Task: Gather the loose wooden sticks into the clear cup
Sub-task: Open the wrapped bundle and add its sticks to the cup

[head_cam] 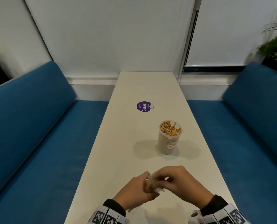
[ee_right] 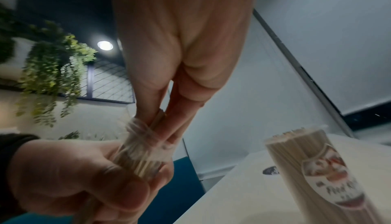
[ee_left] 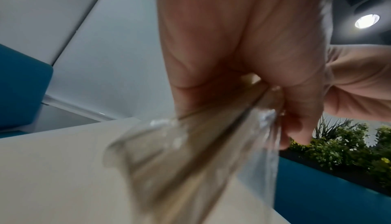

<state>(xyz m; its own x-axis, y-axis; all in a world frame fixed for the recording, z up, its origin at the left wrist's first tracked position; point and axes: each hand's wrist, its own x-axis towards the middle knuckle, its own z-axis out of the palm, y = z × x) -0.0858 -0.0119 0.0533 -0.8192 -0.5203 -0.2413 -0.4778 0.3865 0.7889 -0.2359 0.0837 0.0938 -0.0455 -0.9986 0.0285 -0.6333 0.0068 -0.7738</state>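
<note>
Surface: white, long, running away beneath my hands.
Clear cup: upright, packed with sticks, beyond my right hand.
Left hand: fingers curled round a clear wrapper of wooden sticks.
Right hand: fingers pinching stick ends at the wrapper's mouth.

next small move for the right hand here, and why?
Probably draw the pinched sticks clear of the plastic wrapper. The left hand grips the wrapped bundle, while the right hand pinches stick ends at its open mouth. The clear cup stands upright just beyond, already well filled, so the freed sticks can go there next.
</note>
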